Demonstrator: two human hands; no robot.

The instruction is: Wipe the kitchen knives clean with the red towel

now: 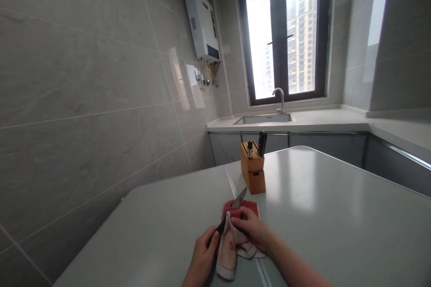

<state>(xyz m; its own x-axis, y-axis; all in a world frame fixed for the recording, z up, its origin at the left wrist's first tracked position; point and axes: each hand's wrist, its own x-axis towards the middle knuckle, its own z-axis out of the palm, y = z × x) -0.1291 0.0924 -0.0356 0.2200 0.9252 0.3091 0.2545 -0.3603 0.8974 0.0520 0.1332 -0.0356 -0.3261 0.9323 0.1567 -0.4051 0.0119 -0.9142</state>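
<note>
My left hand (204,247) is closed round the black handle of a kitchen knife (239,199), whose blade points up and away to the right. My right hand (252,228) pinches a red and pale pink towel (227,258) folded over the blade near the handle. The blade's tip sticks out beyond the cloth, and the part under the folds is hidden. The towel's loose end hangs down between my hands, over the table. Just past the knife tip stands a wooden knife block (253,175), with a black-handled knife (262,143) and another handled tool (249,149) in its slots.
The pale glossy table (303,242) has a metal-edged seam running across it. Behind it, a white counter (323,117) holds a sink (264,119) with a faucet (280,98). A water heater (202,24) hangs on the tiled wall beside a window.
</note>
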